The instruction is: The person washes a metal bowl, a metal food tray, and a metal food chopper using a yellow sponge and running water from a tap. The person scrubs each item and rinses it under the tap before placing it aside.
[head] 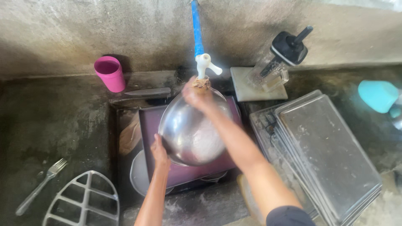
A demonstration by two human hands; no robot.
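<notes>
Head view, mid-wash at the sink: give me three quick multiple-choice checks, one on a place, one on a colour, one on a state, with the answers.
1. Where does the fork lie?
A. in the sink
B. on the counter left of the sink
C. on the stacked trays

2. What colour is the cup by the wall?
A. pink
B. green
C. white

3. How is the metal bowl held?
A. flat on the counter
B. upside down on the trays
C. tilted over the sink in both hands

Answers:
1 B, it rests on the dark counter beside the white grid piece.
2 A, it is plainly pink.
3 C, the left hand grips the lower rim and the right hand the upper rim, below the tap.
</notes>
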